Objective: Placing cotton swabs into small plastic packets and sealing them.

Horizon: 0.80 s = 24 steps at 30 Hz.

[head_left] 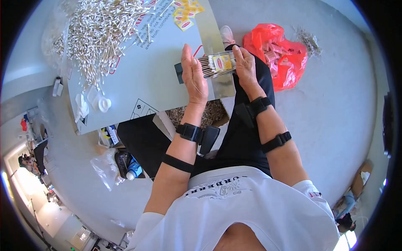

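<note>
My right hand point(247, 70) grips one end of a clear pack of cotton swabs point(206, 66) above the table's right part. Its swabs lie side by side, and a yellow label card point(224, 62) shows through the clear wrap. At the other end, my left hand point(195, 81) is held upright with its fingers straight, the palm side at or close to the swab tips; whether it touches them I cannot tell. Beneath the pack, a dark flat block point(179, 73) is partly hidden by my left hand.
Loose cotton swabs point(100, 37) are heaped at the table's far left. Several yellow cards point(184, 21) lie at its far edge. White plastic pieces point(100, 102) sit at the near left. A red bag point(299, 67) with pink packs stands on the floor at right. Below the table is an open carton point(165, 124).
</note>
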Each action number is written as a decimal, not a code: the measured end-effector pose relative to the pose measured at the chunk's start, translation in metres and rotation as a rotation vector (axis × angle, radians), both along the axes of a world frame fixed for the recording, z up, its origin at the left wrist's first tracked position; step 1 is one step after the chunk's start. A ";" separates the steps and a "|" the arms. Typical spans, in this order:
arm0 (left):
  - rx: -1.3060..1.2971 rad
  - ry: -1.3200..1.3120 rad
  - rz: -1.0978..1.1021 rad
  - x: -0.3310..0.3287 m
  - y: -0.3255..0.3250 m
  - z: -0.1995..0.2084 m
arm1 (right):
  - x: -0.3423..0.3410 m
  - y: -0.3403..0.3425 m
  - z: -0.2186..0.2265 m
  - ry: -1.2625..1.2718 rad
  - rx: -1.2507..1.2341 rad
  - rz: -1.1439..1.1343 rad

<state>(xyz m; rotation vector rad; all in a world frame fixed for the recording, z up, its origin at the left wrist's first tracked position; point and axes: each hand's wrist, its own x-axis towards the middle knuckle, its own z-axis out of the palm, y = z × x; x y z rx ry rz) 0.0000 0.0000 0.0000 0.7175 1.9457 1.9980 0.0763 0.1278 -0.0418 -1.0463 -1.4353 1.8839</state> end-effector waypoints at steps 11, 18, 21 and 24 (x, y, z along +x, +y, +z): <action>0.297 -0.253 -0.032 0.020 0.037 -0.006 | 0.000 0.000 0.003 -0.030 0.229 -0.044; 0.022 -0.013 0.017 0.012 0.028 -0.012 | -0.002 -0.001 -0.004 -0.078 0.277 -0.049; 0.066 0.043 0.091 -0.004 0.020 -0.010 | 0.006 0.007 -0.002 -0.079 0.250 -0.064; -0.255 0.436 0.265 -0.057 -0.009 -0.004 | 0.011 0.009 0.008 -0.223 0.586 -0.160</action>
